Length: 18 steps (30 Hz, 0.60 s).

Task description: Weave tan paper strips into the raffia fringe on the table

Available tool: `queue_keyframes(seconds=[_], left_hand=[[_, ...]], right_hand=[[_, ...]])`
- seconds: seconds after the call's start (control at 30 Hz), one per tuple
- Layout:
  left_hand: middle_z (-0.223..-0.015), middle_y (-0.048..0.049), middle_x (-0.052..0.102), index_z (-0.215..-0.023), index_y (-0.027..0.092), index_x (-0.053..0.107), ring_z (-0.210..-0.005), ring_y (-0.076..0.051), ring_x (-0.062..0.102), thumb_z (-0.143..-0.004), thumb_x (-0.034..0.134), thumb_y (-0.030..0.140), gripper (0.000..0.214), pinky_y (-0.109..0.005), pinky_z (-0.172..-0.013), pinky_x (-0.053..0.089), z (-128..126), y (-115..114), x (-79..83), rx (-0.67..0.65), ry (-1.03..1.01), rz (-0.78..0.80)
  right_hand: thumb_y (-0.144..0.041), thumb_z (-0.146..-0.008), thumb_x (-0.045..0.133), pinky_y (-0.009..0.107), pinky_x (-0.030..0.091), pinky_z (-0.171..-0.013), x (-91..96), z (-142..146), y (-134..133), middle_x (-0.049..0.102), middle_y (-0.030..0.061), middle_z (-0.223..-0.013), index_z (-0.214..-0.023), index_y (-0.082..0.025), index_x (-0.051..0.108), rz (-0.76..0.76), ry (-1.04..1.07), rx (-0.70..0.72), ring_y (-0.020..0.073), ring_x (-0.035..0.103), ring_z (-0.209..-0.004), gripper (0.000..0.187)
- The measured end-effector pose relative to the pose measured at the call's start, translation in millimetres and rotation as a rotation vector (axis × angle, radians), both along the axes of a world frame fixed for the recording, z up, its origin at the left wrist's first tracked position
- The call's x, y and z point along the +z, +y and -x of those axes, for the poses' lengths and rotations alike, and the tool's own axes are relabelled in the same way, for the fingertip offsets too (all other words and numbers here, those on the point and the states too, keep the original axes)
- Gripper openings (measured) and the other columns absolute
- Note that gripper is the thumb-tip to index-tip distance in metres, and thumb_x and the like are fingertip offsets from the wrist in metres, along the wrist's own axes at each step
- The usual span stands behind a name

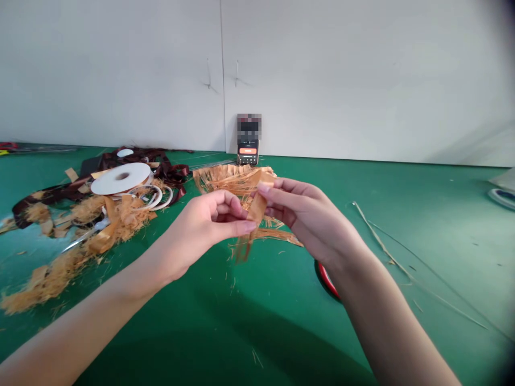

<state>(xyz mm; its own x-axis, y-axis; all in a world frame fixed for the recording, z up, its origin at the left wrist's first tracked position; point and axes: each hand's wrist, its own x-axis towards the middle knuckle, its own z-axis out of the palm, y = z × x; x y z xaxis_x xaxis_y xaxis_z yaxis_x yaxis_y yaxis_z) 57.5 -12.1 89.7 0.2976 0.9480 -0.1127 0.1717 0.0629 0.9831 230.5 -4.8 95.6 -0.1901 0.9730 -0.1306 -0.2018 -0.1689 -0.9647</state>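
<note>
Between my hands hangs a narrow orange raffia strip (257, 210) with a frayed lower end. My right hand (306, 212) pinches its upper part between thumb and fingers. My left hand (213, 217) has curled fingers, and its thumb presses against the strip from the left. Behind the hands, a fringed raffia piece (235, 179) lies on the green work mat (277, 316), partly hidden by them. A white ribbon spool (120, 178) lies left of my left hand, beside loose raffia fibres (120, 225).
Dark brown ribbon (173, 172) tangles around the raffia at left, with scissors (78, 243) among it. A phone on a stand (248, 153) stands against the white wall (362, 80). A red-and-black roll (326, 280) sits under my right forearm, and dry stems (386, 252) lie at right.
</note>
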Motion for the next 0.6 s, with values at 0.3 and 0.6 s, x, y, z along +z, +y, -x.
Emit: queue_keyframes(seconds=[0.3, 0.6], left_hand=[[-0.109, -0.0049, 0.066, -0.106, 0.025, 0.061, -0.094, -0.022, 0.065, -0.084, 0.059, 0.037, 0.026, -0.030, -0.073, 0.049, 37, 18, -13.7, -0.329, 0.591, -0.178], [-0.099, -0.0027, 0.061, -0.105, 0.019, 0.059, -0.084, -0.016, 0.060, -0.079, 0.071, 0.034, 0.032, -0.030, -0.074, 0.048, -10, 2, -9.5, -0.136, -0.204, 0.063]], right_hand=[[-0.028, -0.077, 0.073, 0.020, 0.050, -0.068, 2.8, -1, 0, 0.069, 0.0010, -0.077, -0.077, -0.018, 0.066, -0.124, 0.003, -0.187, 0.0089, 0.063, -0.073, 0.013], [-0.022, -0.073, 0.077, 0.022, 0.051, -0.067, 2.8, 8, -6, 0.069, -0.0003, -0.074, -0.073, -0.017, 0.065, -0.102, 0.070, -0.090, 0.0098, 0.064, -0.071, 0.013]])
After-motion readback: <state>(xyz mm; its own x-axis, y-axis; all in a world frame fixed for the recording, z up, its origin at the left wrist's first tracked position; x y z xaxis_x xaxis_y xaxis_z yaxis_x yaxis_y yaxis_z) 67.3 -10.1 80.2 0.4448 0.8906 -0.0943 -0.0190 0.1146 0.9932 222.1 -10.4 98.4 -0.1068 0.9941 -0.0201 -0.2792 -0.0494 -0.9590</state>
